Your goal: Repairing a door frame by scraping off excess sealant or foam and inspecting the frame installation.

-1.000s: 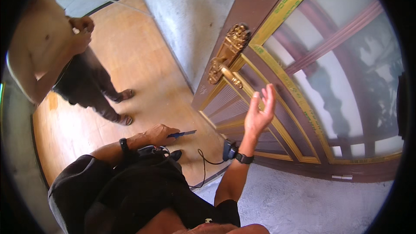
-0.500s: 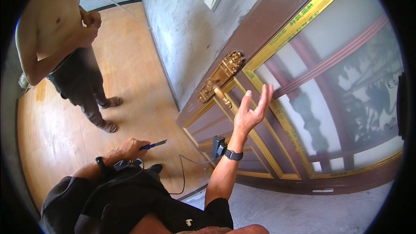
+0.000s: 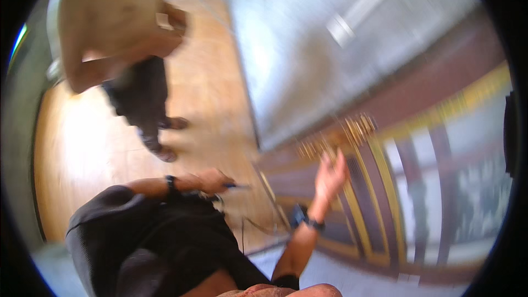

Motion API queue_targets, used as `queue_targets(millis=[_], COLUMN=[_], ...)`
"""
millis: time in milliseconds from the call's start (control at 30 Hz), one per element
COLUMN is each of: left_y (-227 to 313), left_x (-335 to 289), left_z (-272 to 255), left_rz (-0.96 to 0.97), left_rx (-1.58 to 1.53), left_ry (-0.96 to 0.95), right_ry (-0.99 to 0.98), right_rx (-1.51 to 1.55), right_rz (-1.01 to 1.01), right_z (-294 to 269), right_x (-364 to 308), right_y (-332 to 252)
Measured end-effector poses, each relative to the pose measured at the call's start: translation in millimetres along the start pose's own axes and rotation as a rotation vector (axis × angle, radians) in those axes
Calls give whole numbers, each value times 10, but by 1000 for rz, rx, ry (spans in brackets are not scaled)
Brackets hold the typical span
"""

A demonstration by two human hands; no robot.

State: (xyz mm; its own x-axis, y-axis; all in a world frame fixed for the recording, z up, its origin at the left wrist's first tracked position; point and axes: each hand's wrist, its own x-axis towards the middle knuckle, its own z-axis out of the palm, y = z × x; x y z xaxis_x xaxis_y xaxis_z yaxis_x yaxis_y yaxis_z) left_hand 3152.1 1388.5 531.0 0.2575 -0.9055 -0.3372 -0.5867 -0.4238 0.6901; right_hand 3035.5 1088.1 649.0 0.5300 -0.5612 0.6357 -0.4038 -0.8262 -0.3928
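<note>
My left hand is closed around a blue-handled knife, its thin blade pointing right, in front of my dark clothes. Motion smears the picture. My right hand is raised to the ornate gold door handle on a brown panelled door. Its fingertips overlap the lower part of the handle; the blur hides whether they grip it. A dark strapped device sits on my right wrist, and a thin cable hangs near it.
A bare-chested person in dark trousers stands at the left on the wooden floor. Behind the door edge rises a grey wall with a white switch box. Frosted panes fill the door's right part.
My right hand, spread open before, has moved down and left against the door to the handle. The view has swung, shifting the scene rightward. My left hand still holds the knife.
</note>
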Motion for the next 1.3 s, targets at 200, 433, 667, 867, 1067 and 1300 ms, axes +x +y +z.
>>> queue_targets(millis=[200,433,667,867,1067,1300], left_y=[-501,-923,-1635,-2148,-2158,-2083], left_x=[-162,-684,-2122,-4520,-4908,-3131], left_z=[-173,-261,196,710,1613,1307], left_rz=[160,0,-354,-1186,-1457,-1016], left_rx=[6,24,78,-90,-403,-459], left_ry=[212,495,623,1135,941,557], right_ry=[-163,-379,-296,-274,-204,-160], right_rx=[-302,-66,-270,-330,-538,-331], right_rz=[271,138,119,143,203,140], right_z=[-145,176,226,-39,-47,135], right_x=[-51,263,-181,-172,-304,-163], right_y=[-58,121,-750,-719,-867,-734])
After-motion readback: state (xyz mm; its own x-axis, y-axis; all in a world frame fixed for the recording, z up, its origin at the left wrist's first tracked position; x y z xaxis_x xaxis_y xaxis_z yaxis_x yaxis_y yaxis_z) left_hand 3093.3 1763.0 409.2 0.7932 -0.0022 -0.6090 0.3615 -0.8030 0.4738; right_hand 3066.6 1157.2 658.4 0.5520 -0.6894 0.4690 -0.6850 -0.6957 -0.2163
